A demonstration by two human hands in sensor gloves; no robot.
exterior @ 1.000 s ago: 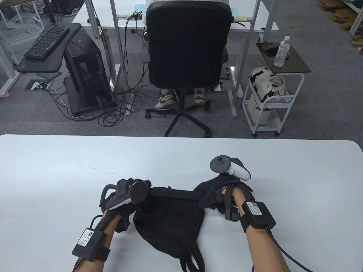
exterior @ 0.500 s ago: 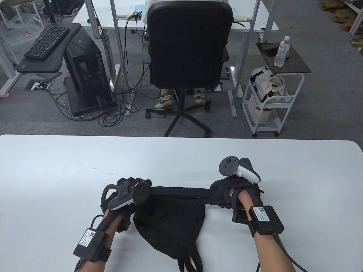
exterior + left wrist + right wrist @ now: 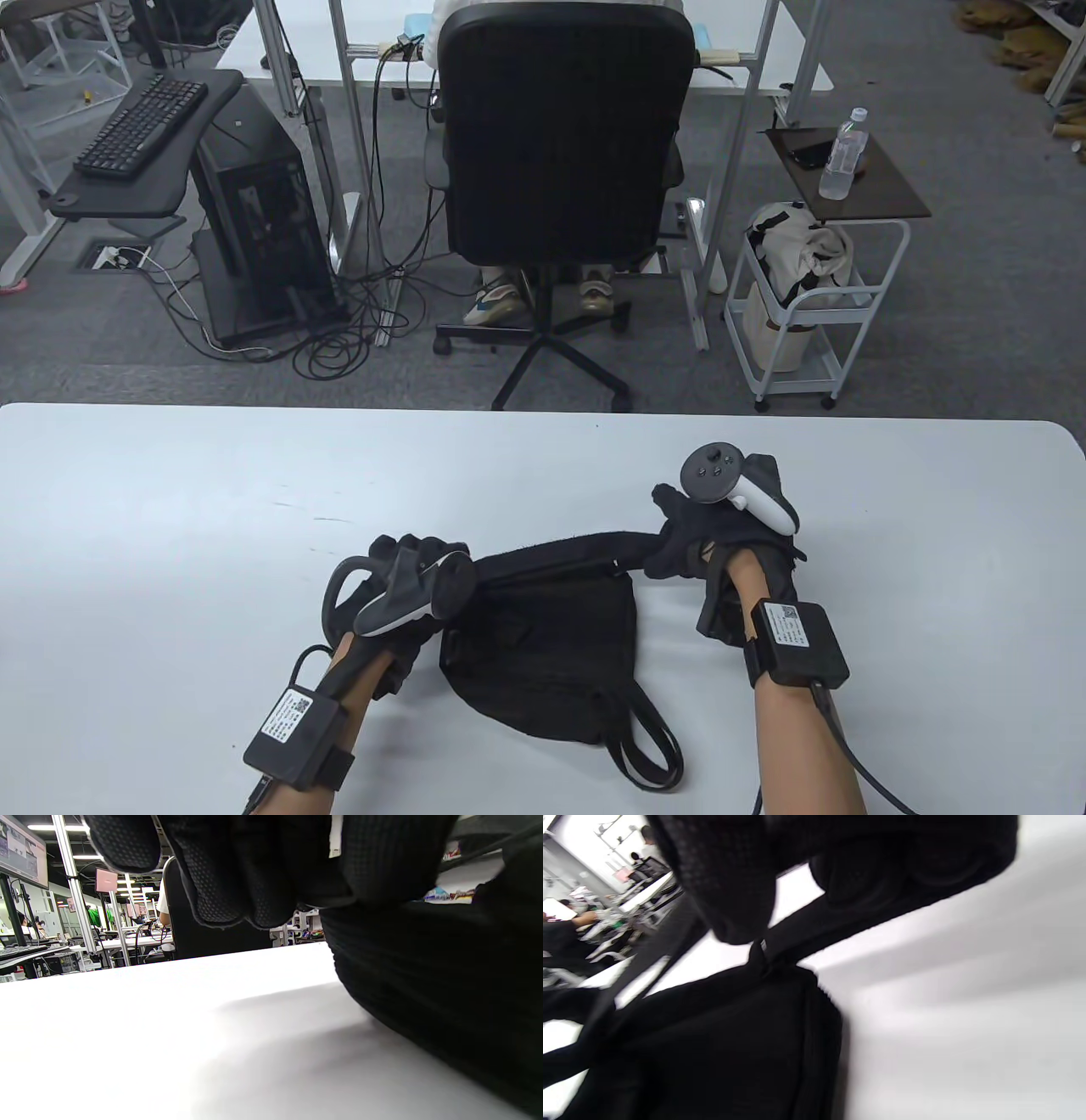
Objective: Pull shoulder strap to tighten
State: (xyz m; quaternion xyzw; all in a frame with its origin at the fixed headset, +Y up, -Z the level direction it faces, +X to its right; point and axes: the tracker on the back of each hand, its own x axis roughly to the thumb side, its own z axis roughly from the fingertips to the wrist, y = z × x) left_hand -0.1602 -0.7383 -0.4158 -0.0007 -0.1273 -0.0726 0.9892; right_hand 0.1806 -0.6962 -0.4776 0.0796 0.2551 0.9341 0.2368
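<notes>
Right hand [image 3: 721, 543] grips the taut shoulder strap [image 3: 560, 556] — left hand [image 3: 399, 586] seemingly clutches the black backpack [image 3: 551, 654] on the desk [image 3: 170, 509].

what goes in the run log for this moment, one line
task: tighten strap | left hand: grips backpack end | right hand: grips shoulder strap, taut between hands | surface: white table

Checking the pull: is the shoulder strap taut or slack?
Taut: the shoulder strap runs straight between the left hand and right hand.
</notes>
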